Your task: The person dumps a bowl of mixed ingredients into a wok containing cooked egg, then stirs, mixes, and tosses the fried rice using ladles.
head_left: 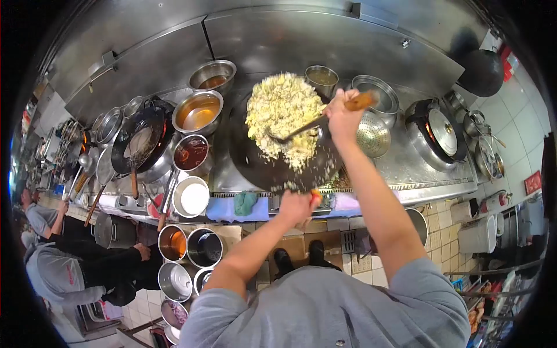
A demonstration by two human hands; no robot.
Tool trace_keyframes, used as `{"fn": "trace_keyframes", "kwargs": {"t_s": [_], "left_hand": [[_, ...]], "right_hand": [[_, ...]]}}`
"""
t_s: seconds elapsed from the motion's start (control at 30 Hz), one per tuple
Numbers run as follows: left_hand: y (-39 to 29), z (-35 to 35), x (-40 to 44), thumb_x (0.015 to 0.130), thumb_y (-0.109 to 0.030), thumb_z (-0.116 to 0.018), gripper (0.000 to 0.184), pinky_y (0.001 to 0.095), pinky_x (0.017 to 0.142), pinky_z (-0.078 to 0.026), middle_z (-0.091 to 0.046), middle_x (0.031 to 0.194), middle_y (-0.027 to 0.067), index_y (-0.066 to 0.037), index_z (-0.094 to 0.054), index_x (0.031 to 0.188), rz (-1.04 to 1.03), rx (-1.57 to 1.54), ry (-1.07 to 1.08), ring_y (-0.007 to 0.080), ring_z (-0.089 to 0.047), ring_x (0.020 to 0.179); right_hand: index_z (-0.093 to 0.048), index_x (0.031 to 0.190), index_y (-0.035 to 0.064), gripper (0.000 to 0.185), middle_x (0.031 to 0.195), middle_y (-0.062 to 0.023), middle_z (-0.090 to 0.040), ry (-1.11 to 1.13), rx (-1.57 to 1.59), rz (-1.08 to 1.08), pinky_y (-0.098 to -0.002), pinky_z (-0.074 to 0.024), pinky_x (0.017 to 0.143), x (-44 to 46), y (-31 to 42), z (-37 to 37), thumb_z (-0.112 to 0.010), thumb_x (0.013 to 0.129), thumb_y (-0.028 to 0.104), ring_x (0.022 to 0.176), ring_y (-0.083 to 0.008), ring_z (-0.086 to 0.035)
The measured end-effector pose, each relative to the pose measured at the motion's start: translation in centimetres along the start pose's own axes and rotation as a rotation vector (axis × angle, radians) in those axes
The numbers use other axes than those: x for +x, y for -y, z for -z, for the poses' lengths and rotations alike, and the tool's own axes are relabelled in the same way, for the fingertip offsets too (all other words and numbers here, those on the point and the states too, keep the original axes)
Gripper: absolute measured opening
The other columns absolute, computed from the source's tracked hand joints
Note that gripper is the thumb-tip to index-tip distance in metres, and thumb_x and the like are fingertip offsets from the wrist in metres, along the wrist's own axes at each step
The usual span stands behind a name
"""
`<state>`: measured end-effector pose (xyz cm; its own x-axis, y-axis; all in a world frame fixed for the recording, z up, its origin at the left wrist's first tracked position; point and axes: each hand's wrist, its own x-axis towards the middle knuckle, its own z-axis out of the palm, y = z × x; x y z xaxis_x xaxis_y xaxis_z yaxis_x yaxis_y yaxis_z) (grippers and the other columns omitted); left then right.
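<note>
fried rice [284, 107] heaps in and over the black wok [249, 165]; from the left, a metal bowl [214, 126] of orange-brown liquid [199, 116] stands beside the wok, the left hand [295, 209] is clamped at the wok's near side, a ladle [316, 123] reaches into the rice, gripped in the right hand [343, 113], a perforated strainer [372, 136] just beside

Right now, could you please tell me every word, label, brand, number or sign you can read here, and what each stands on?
No text is readable.
Red marking on the nearer co-worker's grey shirt: too small and blurred to read.
Red panel at the right, by the tiled wall: any lettering too small to read.
Red item beside the hanging wok: any lettering unreadable.
</note>
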<state>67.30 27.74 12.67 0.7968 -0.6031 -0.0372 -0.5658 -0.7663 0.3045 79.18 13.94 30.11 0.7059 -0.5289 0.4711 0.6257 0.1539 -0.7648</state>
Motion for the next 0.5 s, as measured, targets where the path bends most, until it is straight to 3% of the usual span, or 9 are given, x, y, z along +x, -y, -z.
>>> {"fn": "trace_keyframes", "kwargs": {"t_s": [0.07, 0.1, 0.17, 0.23, 0.33, 0.4, 0.43, 0.47, 0.5], "left_hand": [[-2.2, 3.5, -2.5, 0.093, -0.051, -0.046, 0.049, 0.0472, 0.074, -0.052, -0.069, 0.075, 0.0155, -0.011, -0.072, 0.082, -0.085, -0.014, -0.06, 0.0338, -0.068, 0.073], [-3.4, 9.3, -2.1, 0.092, -0.051, -0.048, 0.049, 0.0463, 0.076, -0.054, -0.067, 0.069, 0.0174, -0.011, -0.073, 0.078, -0.063, -0.082, 0.021, 0.0357, -0.068, 0.069], [-2.0, 13.8, 1.7, 0.09, -0.049, -0.052, 0.046, 0.0466, 0.069, -0.053, -0.065, 0.064, 0.0164, -0.012, -0.071, 0.071, -0.007, -0.097, -0.077, 0.0354, -0.066, 0.062], [0.2, 10.9, 4.2, 0.09, -0.049, -0.053, 0.045, 0.0455, 0.067, -0.053, -0.065, 0.063, 0.0154, -0.013, -0.07, 0.07, -0.043, -0.066, -0.166, 0.0346, -0.065, 0.06], [1.8, 1.5, 4.3, 0.092, -0.046, -0.051, 0.04, 0.0445, 0.069, -0.046, -0.061, 0.056, 0.01, -0.013, -0.063, 0.072, -0.038, 0.035, -0.44, 0.0283, -0.061, 0.051], [1.0, -1.8, 0.7, 0.095, -0.045, -0.047, 0.043, 0.0436, 0.068, -0.044, -0.062, 0.058, 0.01, -0.014, -0.064, 0.072, -0.045, 0.004, -0.247, 0.0275, -0.062, 0.055], [-0.5, 0.4, -1.6, 0.096, -0.047, -0.044, 0.046, 0.046, 0.075, -0.046, -0.066, 0.065, 0.0127, -0.013, -0.069, 0.077, -0.032, -0.017, 0.02, 0.0284, -0.065, 0.062], [-1.5, 2.3, -2.7, 0.095, -0.05, -0.043, 0.05, 0.0478, 0.079, -0.049, -0.068, 0.07, 0.0154, -0.012, -0.073, 0.085, -0.051, -0.03, 0.142, 0.0313, -0.067, 0.068], [-2.5, 6.5, -2.6, 0.094, -0.052, -0.044, 0.051, 0.0473, 0.077, -0.051, -0.068, 0.07, 0.0162, -0.012, -0.074, 0.087, -0.037, -0.057, 0.096, 0.0324, -0.068, 0.068]], "right_hand": [[-0.039, 0.078, 0.0091, 0.024, 0.057, -0.0001, -0.046, 0.056, -0.171, -0.226, -0.0274, -0.0423, 0.043, 2.3, 2.9, -0.7, -0.057, 0.094, 0.008, 0.044, -0.0106, -0.046], [-0.038, 0.078, 0.0113, 0.025, 0.057, -0.0002, -0.043, 0.104, -0.197, -0.304, -0.0285, -0.04, 0.044, 2.8, 5.1, -1.6, -0.056, 0.095, 0.009, 0.042, -0.0109, -0.04], [-0.039, 0.079, 0.0109, 0.024, 0.056, 0.0004, -0.042, 0.09, -0.15, -0.221, -0.0292, -0.0396, 0.042, 3.8, 7.4, -2.7, -0.057, 0.095, 0.011, 0.042, -0.0113, -0.041], [-0.04, 0.081, 0.01, 0.022, 0.055, 0.0008, -0.041, 0.028, -0.159, -0.119, -0.0288, -0.0401, 0.041, 3.0, 6.3, -3.6, -0.057, 0.095, 0.011, 0.043, -0.0121, -0.044], [-0.034, 0.091, 0.0087, 0.021, 0.056, -0.0014, -0.043, -0.097, -0.049, 0.012, -0.0271, -0.0413, 0.042, 0.0, -3.0, -1.3, -0.054, 0.096, 0.009, 0.044, -0.0117, -0.046], [-0.034, 0.087, 0.0093, 0.021, 0.057, -0.0007, -0.041, -0.035, 0.051, -0.043, -0.0273, -0.0413, 0.043, -1.2, -0.6, -0.5, -0.052, 0.096, 0.007, 0.044, -0.0105, -0.044], [-0.033, 0.086, 0.0099, 0.022, 0.057, -0.0004, -0.04, 0.03, 0.027, -0.107, -0.0272, -0.0406, 0.043, -0.9, 0.6, -0.1, -0.052, 0.096, 0.006, 0.044, -0.0104, -0.043], [-0.033, 0.084, 0.0105, 0.023, 0.056, -0.0001, -0.039, 0.103, 0.01, -0.151, -0.0271, -0.0398, 0.043, 0.3, 2.1, -0.3, -0.052, 0.096, 0.005, 0.043, -0.0102, -0.041], [-0.034, 0.081, 0.0115, 0.025, 0.056, 0.0, -0.039, 0.118, -0.063, -0.279, -0.027, -0.0374, 0.042, 0.7, 4.1, -0.9, -0.054, 0.096, 0.007, 0.042, -0.0101, -0.039]]}}
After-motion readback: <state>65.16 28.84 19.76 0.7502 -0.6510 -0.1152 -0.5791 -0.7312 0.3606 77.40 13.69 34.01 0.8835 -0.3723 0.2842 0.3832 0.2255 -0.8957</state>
